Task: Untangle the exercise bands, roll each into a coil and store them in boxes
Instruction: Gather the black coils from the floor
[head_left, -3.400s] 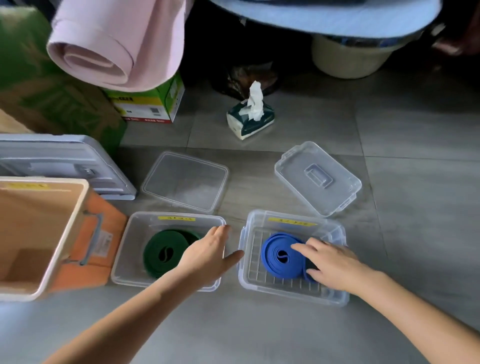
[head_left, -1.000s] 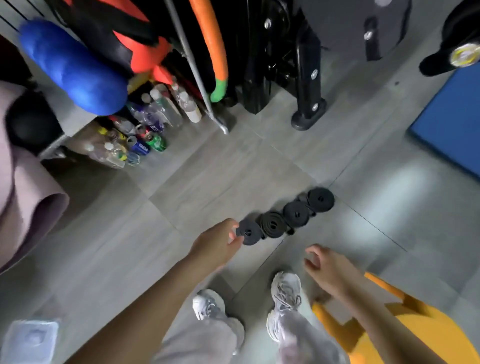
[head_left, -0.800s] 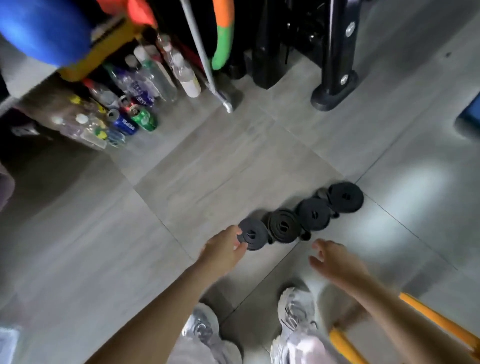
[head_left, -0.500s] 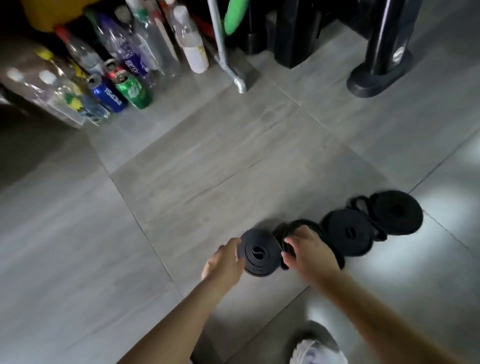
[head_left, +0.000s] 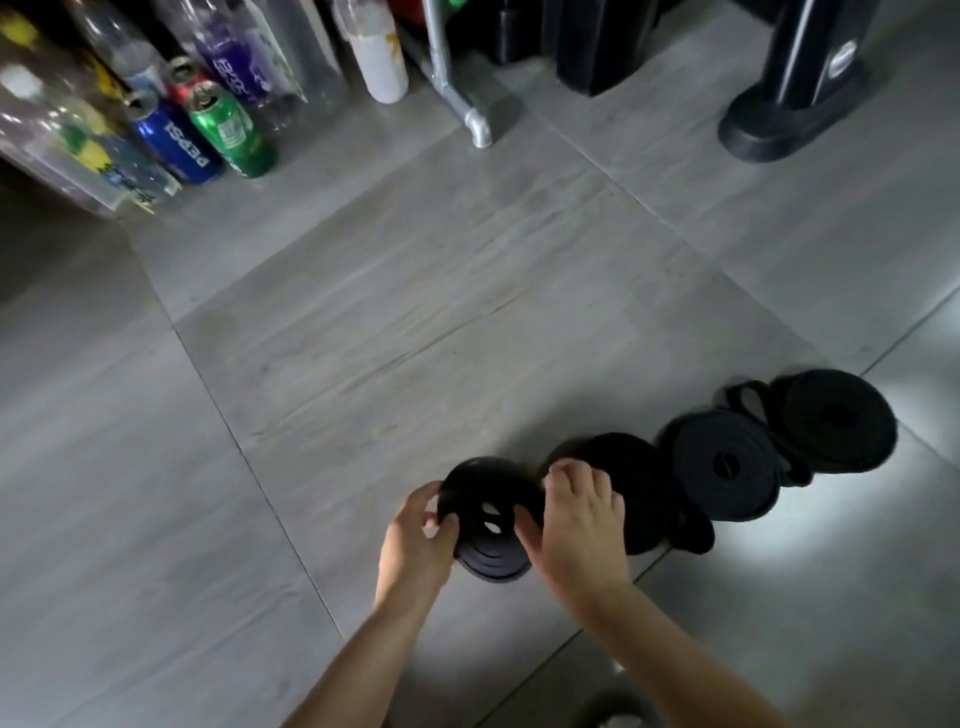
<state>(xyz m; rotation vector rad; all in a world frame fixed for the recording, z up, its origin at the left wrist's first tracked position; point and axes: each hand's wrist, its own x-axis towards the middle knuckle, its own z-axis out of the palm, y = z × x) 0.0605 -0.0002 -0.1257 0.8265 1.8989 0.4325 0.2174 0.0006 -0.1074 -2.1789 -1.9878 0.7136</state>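
Observation:
Several black exercise bands, each rolled into a coil, lie in a diagonal row on the grey floor. The nearest black coil (head_left: 488, 514) is gripped from both sides: my left hand (head_left: 415, 545) curls round its left edge, and my right hand (head_left: 576, 525) holds its right edge with the thumb over its face. Behind my right hand lies a second coil (head_left: 639, 467), then a third coil (head_left: 722, 467) and the farthest coil (head_left: 836, 421). No boxes are in view.
Plastic bottles and drink cans, among them a green can (head_left: 228, 130) and a blue can (head_left: 171, 140), line the far left. A grey pipe foot (head_left: 478, 130) and a black stand base (head_left: 784, 119) sit at the back. Bare grey floor tiles (head_left: 415, 322) spread around.
The view turned from the boxes to the row of black coils. In the last half second both hands closed round the nearest coil, and the right hand moved onto it from the second coil.

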